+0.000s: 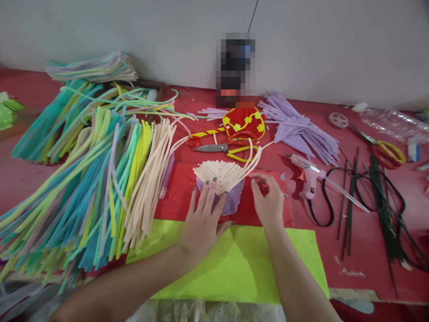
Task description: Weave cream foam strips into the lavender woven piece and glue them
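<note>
A leaf-shaped piece of cream pipe cleaners (219, 172), laid in a V pattern, rests over a lilac pipe-cleaner piece (231, 203) on a red pad (170, 197). Loose cream ends stick up at its upper right. My left hand (206, 219) lies flat with fingers spread, its fingertips pressing on both pieces. Just right of them, my right hand (270, 197) is curled, thumb and forefinger drawn close together. Whatever may be between those fingertips is too small to make out. Scissors (228, 148) with red and yellow handles lie behind the cream piece.
Bundles of coloured pipe cleaners (97, 192) cover the left side. Lilac pipe cleaners (301, 129) and a red-and-yellow ornament (244, 123) lie at the back. To the right are a glue gun (306, 174), dark green stems (382, 205), more scissors (385, 150) and a plastic bottle (392, 120).
</note>
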`<state>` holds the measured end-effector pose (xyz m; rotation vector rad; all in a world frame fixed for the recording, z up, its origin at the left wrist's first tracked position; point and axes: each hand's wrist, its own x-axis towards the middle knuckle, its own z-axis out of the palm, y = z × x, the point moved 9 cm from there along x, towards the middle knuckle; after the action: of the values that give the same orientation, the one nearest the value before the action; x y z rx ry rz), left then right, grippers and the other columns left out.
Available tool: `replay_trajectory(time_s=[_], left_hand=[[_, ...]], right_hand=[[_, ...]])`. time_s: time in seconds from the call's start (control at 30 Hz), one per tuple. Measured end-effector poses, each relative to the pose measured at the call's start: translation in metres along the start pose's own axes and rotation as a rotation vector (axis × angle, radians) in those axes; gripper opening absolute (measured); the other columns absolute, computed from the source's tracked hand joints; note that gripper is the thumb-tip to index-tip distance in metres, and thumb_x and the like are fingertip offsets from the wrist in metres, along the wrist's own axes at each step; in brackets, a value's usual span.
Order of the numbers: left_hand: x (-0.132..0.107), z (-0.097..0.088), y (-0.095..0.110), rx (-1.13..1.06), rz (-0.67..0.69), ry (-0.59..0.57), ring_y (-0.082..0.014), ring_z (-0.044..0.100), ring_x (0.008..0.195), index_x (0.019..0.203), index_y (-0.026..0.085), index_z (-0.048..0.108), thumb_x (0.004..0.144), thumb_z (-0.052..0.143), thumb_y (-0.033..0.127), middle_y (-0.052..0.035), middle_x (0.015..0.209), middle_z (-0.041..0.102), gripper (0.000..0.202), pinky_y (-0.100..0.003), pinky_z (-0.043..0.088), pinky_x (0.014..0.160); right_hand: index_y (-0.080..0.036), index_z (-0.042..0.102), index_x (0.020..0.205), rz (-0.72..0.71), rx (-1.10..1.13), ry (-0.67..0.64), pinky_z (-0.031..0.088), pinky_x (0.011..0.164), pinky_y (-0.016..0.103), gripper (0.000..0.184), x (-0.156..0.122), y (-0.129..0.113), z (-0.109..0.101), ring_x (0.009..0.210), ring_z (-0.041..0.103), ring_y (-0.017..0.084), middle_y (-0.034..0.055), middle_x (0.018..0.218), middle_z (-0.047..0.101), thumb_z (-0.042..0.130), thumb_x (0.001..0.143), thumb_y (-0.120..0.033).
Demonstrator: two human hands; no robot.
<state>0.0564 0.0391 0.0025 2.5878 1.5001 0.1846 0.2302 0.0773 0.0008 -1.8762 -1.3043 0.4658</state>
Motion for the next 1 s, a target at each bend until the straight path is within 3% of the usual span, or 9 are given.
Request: replay_trajectory(time_s=[0.1, 0.2, 0.27, 0.43, 0.73, 1.0], left_hand=[[0.002, -0.011, 0.002, 0.009, 0.04, 0.1, -0.0344, 0.037, 0.136, 0.131, 0.016, 0.051, 0.093, 0.049, 0.035, -0.0195, 0.146, 0.04, 0.042, -0.056, 0.036, 0.106], [0.002, -0.021, 0.003, -0.016, 0.115, 0.214, -0.0265, 0.051, 0.124, 0.117, 0.017, 0.06, 0.094, 0.049, 0.022, -0.0135, 0.128, 0.057, 0.027, -0.043, 0.043, 0.102], [0.002, -0.022, 0.004, -0.041, 0.165, 0.227, -0.0214, 0.06, 0.108, 0.11, 0.017, 0.062, 0.093, 0.05, 0.018, -0.0098, 0.112, 0.064, 0.021, -0.035, 0.048, 0.092], [0.006, -0.014, 0.002, -0.067, 0.201, 0.126, -0.019, 0.063, 0.087, 0.104, 0.014, 0.061, 0.088, 0.061, 0.024, -0.0064, 0.097, 0.065, 0.019, -0.032, 0.05, 0.072], [0.003, -0.019, 0.011, 0.006, 0.309, 0.211, -0.0178, 0.063, 0.082, 0.101, 0.013, 0.058, 0.089, 0.056, 0.013, -0.0044, 0.092, 0.065, 0.012, -0.031, 0.047, 0.069], [0.002, -0.019, 0.013, 0.027, 0.373, 0.192, -0.0171, 0.062, 0.079, 0.104, 0.012, 0.056, 0.09, 0.053, 0.013, -0.004, 0.09, 0.065, 0.014, -0.03, 0.048, 0.067]], right_hand=[[-0.021, 0.063, 0.091, -0.003, 0.005, -0.015, 0.044, 0.082, 0.038, 0.019, 0.0, 0.001, 0.002, 0.086, 0.058, 0.021, 0.0057, 0.093, 0.068, 0.048, 0.082, -0.028], [-0.021, 0.063, 0.091, -0.002, 0.022, -0.021, 0.045, 0.082, 0.038, 0.019, 0.001, 0.003, 0.003, 0.086, 0.059, 0.021, 0.006, 0.093, 0.068, 0.049, 0.081, -0.028], [-0.021, 0.064, 0.091, -0.003, 0.03, -0.028, 0.045, 0.083, 0.038, 0.019, 0.001, 0.002, 0.004, 0.086, 0.059, 0.021, 0.0061, 0.092, 0.068, 0.049, 0.081, -0.027], [-0.021, 0.064, 0.089, -0.012, 0.04, -0.045, 0.045, 0.084, 0.038, 0.018, 0.0, 0.002, 0.005, 0.086, 0.06, 0.021, 0.0058, 0.092, 0.068, 0.048, 0.082, -0.027], [-0.021, 0.063, 0.089, -0.028, 0.051, -0.06, 0.045, 0.085, 0.04, 0.017, -0.001, 0.0, 0.008, 0.086, 0.06, 0.021, 0.0053, 0.092, 0.069, 0.048, 0.082, -0.026], [-0.022, 0.064, 0.089, -0.032, 0.054, -0.066, 0.045, 0.085, 0.039, 0.017, 0.0, 0.002, 0.009, 0.088, 0.061, 0.021, 0.0051, 0.093, 0.069, 0.049, 0.082, -0.025]])
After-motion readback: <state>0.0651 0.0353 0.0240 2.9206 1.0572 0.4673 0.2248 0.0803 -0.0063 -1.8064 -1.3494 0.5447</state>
